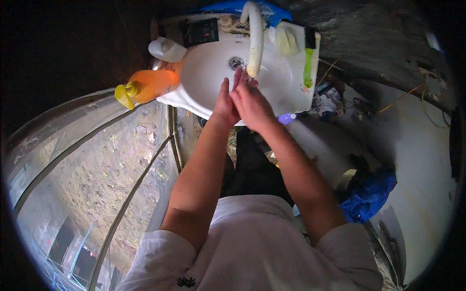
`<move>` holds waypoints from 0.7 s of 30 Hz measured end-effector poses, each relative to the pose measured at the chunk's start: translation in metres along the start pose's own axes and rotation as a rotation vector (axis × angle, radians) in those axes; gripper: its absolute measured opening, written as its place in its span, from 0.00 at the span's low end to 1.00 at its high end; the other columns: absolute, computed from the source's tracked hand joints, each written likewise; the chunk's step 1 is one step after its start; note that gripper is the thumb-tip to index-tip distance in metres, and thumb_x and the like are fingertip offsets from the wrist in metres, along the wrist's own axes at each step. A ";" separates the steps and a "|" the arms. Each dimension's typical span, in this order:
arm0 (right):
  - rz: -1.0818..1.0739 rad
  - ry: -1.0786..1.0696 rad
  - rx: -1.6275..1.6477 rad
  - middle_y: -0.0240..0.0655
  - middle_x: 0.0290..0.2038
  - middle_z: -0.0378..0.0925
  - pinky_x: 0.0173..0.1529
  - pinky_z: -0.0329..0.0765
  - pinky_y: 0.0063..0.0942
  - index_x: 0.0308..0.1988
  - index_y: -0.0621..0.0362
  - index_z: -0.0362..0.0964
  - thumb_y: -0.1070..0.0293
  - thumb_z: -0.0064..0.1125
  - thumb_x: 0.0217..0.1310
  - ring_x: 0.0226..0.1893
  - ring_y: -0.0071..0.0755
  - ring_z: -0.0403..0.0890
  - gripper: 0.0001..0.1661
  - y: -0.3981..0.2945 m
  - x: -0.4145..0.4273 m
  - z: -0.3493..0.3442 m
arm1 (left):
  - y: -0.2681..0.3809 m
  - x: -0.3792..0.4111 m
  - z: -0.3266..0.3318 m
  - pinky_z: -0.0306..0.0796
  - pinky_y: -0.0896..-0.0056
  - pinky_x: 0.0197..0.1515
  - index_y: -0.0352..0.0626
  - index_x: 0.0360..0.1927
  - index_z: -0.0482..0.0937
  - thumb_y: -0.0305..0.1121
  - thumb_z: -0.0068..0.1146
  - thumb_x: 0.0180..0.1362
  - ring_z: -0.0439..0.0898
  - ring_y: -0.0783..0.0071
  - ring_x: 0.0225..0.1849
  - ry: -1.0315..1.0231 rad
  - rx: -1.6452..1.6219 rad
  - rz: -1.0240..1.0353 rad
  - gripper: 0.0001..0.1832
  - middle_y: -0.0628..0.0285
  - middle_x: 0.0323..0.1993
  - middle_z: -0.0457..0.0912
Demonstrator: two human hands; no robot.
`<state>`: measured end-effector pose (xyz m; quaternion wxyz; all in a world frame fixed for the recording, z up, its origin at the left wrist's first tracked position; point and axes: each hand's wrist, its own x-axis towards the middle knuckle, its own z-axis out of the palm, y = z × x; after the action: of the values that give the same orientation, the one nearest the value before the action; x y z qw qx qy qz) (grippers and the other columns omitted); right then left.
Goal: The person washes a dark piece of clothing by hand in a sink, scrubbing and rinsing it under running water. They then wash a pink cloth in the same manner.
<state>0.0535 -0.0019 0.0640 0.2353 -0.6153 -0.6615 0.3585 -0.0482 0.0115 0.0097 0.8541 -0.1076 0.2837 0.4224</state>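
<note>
My left hand and my right hand meet over the basin of a white ceramic sink, just below the mouth of a curved, pale faucet spout. The fingers overlap near the metal drain, and the fingertips look wet. Palms face each other; no object can be made out between them, though the inner fingers are partly hidden.
An orange bottle with a yellow pump and a white bottle are at the sink's left. A black box, a pale bar and a green-handled brush lie on its rim. A blue plastic bag is at lower right.
</note>
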 end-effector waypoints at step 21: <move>-0.238 -0.155 -0.336 0.42 0.40 0.74 0.47 0.80 0.44 0.51 0.52 0.70 0.70 0.63 0.54 0.52 0.48 0.78 0.22 0.046 0.021 -0.050 | 0.070 -0.014 0.068 0.66 0.73 0.17 0.46 0.37 0.76 0.46 0.72 0.51 0.72 0.76 0.16 -0.074 1.265 -0.667 0.19 0.66 0.21 0.76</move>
<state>0.1179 0.0277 0.0580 0.1186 -0.5338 -0.7961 0.2593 -0.0834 0.0746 0.0769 0.8455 0.3417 0.3972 -0.1032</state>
